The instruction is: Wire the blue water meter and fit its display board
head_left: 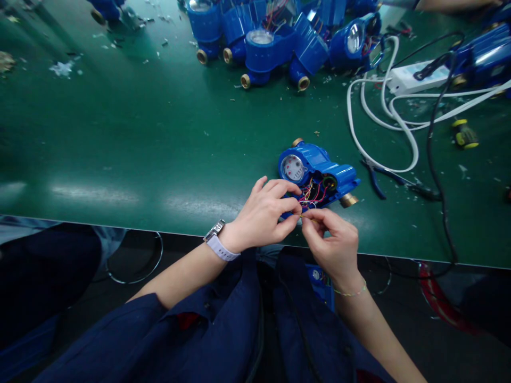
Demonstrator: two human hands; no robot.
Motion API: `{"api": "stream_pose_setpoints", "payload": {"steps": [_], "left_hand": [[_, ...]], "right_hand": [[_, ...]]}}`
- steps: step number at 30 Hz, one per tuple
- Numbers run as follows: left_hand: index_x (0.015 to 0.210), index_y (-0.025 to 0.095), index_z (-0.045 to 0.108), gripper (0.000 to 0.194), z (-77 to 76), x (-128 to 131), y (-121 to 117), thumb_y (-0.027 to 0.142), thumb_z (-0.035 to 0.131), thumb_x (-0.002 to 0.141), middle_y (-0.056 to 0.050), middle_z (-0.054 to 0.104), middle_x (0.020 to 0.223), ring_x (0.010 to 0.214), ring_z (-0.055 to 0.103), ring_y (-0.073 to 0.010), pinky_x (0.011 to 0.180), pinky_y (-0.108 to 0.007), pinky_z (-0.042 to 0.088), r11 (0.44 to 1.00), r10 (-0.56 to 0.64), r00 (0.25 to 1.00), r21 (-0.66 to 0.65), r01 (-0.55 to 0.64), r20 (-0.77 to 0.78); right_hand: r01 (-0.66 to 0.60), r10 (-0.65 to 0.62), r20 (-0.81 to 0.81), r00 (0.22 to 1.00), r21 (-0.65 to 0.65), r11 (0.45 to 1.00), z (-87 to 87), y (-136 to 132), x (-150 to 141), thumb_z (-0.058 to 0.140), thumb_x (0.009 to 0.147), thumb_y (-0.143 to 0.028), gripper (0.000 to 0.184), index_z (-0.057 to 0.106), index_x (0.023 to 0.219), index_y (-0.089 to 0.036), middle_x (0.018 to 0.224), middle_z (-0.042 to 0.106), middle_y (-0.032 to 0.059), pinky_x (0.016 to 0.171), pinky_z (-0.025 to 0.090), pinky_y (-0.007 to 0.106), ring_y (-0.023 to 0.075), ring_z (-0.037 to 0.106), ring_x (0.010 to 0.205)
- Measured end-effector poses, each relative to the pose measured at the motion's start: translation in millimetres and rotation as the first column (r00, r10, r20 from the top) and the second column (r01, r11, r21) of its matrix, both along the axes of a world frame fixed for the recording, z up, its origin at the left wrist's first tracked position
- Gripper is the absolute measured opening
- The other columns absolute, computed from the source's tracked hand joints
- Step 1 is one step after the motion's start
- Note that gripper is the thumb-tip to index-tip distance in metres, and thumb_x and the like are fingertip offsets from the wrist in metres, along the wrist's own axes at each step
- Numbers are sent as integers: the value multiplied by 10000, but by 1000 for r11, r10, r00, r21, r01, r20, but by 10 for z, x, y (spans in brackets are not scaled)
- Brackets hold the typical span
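Observation:
A blue water meter (315, 157) lies near the front edge of the green table, its housing open with red, yellow and white wires (313, 192) showing inside. Its round dial faces up, and a brass pipe end sticks out on either side. My left hand (267, 210), with a watch on the wrist, reaches over the wires; thumb and fingers pinch a thin yellow wire (301, 215). Close on its right, my right hand (333, 239) is closed, thumb and forefinger pinching the same wire. The fingers partly hide the wire's ends.
Several blue water meters (259, 56) stand at the back. To the right are a white power strip (419, 77) with looping cables, blue-handled pliers (377, 181), a black cable (433, 143) and a yellow-black screwdriver (464, 134). Another person's arm (455, 4) shows at the top right.

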State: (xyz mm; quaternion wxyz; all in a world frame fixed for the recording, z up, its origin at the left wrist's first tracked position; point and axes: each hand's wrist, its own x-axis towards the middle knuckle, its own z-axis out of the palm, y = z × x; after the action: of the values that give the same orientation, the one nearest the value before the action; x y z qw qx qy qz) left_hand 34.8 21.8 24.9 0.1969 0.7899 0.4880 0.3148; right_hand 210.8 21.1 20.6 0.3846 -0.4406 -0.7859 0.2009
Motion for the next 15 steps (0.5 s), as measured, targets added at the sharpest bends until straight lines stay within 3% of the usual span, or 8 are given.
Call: {"api": "stream_pose_setpoints", "payload": {"steps": [4,9,15], "left_hand": [[865,204,648,79,22,5,12,219,571,869,-55,623,1195,1188,535,-233,1119,-520,271,1000,17,1000,20,-16,-19],[867,197,646,103,53,4,25,224,550,891,-57,631,1198,1188,534,-236,1131,-516,253,1000,19,999,25,-18,-50],[861,195,637,106,53,15,29,224,539,891,-65,623,1205,1189,532,-239,1127,-531,246,1000,4,997,25,-2,-76]], "right_hand": [[33,-35,45,998,44,998,-4,23,-19,571,867,-162,94,646,811,-174,551,458,-52,494,368,235,94,417,461],[19,-35,114,993,141,990,-2,70,-19,559,873,-180,103,635,804,-180,529,484,-50,483,364,243,89,404,420],[-21,-23,177,984,240,971,-46,93,-12,559,870,-166,116,614,770,-177,516,472,-46,498,378,256,112,473,447]]}}
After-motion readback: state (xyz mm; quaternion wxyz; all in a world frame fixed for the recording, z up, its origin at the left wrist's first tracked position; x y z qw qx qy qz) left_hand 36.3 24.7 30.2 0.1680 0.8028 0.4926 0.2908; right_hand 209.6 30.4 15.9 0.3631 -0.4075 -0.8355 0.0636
